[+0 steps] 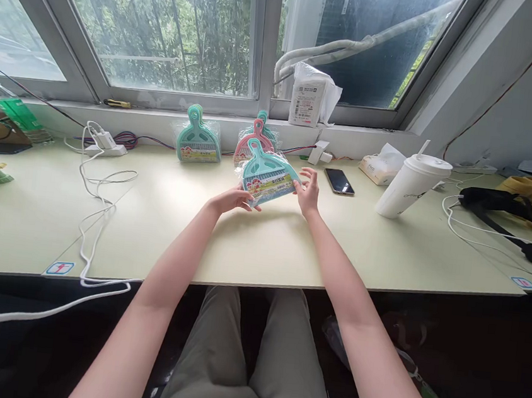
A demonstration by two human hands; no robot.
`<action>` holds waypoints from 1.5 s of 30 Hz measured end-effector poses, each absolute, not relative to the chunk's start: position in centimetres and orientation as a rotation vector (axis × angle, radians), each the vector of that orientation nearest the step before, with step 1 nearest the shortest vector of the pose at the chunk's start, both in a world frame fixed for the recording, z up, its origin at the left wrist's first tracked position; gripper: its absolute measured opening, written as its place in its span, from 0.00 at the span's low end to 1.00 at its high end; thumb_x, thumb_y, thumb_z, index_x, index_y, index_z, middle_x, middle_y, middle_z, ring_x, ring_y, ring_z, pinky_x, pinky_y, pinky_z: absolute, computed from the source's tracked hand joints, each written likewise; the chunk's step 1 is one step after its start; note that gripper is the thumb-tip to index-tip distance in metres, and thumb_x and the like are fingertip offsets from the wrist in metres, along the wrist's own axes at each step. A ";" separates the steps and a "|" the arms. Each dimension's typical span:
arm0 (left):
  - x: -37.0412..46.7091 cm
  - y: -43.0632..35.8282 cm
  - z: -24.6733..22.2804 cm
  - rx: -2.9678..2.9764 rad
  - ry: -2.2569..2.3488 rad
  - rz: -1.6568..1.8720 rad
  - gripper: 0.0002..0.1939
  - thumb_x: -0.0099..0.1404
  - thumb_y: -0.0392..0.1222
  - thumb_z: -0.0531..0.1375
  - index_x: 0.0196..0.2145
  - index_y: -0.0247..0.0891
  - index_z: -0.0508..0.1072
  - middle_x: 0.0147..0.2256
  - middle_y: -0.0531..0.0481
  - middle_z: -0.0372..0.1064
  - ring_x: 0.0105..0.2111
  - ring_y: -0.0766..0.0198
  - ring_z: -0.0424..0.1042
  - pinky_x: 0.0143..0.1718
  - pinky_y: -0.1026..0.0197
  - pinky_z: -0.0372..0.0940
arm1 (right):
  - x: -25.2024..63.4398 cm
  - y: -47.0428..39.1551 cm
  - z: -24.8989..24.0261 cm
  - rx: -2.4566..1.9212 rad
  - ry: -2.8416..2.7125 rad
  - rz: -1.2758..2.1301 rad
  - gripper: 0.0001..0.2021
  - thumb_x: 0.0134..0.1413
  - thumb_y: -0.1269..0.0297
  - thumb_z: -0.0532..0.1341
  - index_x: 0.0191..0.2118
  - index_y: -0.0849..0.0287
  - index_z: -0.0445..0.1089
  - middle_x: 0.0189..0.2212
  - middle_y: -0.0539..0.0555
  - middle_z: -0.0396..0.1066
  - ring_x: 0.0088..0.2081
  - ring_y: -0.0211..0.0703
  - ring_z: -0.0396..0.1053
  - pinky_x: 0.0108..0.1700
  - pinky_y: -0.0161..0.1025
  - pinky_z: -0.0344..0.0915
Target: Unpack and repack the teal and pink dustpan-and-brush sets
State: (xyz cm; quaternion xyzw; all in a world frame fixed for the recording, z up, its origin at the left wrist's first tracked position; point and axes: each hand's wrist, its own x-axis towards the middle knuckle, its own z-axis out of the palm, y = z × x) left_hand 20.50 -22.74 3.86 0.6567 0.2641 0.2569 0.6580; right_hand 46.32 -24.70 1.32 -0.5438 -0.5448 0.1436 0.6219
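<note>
Between my two hands is a teal mini dustpan and brush set (268,175) in clear wrap, tilted, with a printed label across its front. My left hand (233,199) grips its lower left corner. On its right edge, my right hand (308,191) pinches it between thumb and fingers. Just behind it, a pink dustpan set (256,136) leans at the window wall, with a teal one partly hidden behind. To the left stand wrapped teal dustpan sets (199,136), one in front of another.
A phone (339,181) lies right of my right hand, near a tissue pack (382,165) and a tilted white lidded cup (412,186). White cables (98,207) trail over the left of the table. A black strap (506,218) lies far right.
</note>
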 end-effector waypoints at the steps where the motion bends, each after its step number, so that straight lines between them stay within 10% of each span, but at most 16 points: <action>1: 20.4 -22.7 3.8 1.497 0.596 0.577 0.36 0.57 0.36 0.61 0.62 0.38 0.53 0.53 0.35 0.69 0.37 0.55 0.79 0.31 0.62 0.71 | 46.4 -24.5 1.2 -1.257 -1.234 0.414 0.26 0.54 0.62 0.60 0.60 0.54 0.62 0.50 0.57 0.69 0.37 0.39 0.71 0.29 0.34 0.74; 13: 21.8 -23.3 4.4 1.493 0.716 0.831 0.51 0.59 0.53 0.63 0.68 0.49 0.35 0.59 0.35 0.62 0.38 0.56 0.78 0.36 0.56 0.74 | 46.7 -23.9 0.9 -1.274 -0.872 0.725 0.14 0.50 0.67 0.60 0.43 0.64 0.72 0.37 0.54 0.76 0.32 0.35 0.71 0.31 0.32 0.74; 19: 23.2 -23.0 3.6 1.676 0.820 1.056 0.29 0.53 0.44 0.68 0.51 0.41 0.65 0.51 0.42 0.67 0.39 0.61 0.76 0.37 0.56 0.74 | 46.6 -23.7 0.8 -1.263 -0.799 0.685 0.11 0.50 0.68 0.59 0.41 0.61 0.69 0.37 0.56 0.75 0.36 0.40 0.73 0.33 0.37 0.76; 23: 24.0 -22.9 3.3 1.594 0.969 1.187 0.09 0.64 0.44 0.59 0.37 0.36 0.66 0.40 0.47 0.69 0.30 0.68 0.74 0.34 0.59 0.74 | 46.2 -23.7 0.8 -1.227 -0.880 0.699 0.09 0.51 0.66 0.59 0.40 0.60 0.66 0.39 0.57 0.75 0.39 0.42 0.73 0.33 0.38 0.76; 30: 23.6 -23.3 3.6 1.517 1.323 1.447 0.30 0.66 0.41 0.55 0.63 0.49 0.49 0.46 0.47 0.67 0.33 0.67 0.73 0.30 0.65 0.71 | 44.7 -24.4 1.2 -1.169 -1.114 0.714 0.09 0.54 0.61 0.58 0.40 0.56 0.60 0.40 0.55 0.75 0.40 0.42 0.73 0.35 0.39 0.75; 35: 22.3 -21.6 3.2 1.695 1.561 1.280 0.17 0.65 0.42 0.57 0.51 0.39 0.70 0.44 0.43 0.73 0.42 0.54 0.74 0.41 0.57 0.68 | 44.0 -24.4 0.7 -1.306 -1.198 0.611 0.10 0.54 0.61 0.58 0.41 0.55 0.60 0.43 0.56 0.74 0.39 0.43 0.73 0.33 0.40 0.73; 45: 21.5 -21.1 2.3 1.814 1.479 1.398 0.11 0.65 0.36 0.54 0.45 0.38 0.70 0.44 0.41 0.74 0.42 0.55 0.73 0.43 0.58 0.63 | 43.6 -23.9 0.9 -1.405 -1.284 0.359 0.18 0.51 0.54 0.63 0.47 0.54 0.67 0.41 0.56 0.77 0.33 0.44 0.74 0.37 0.45 0.72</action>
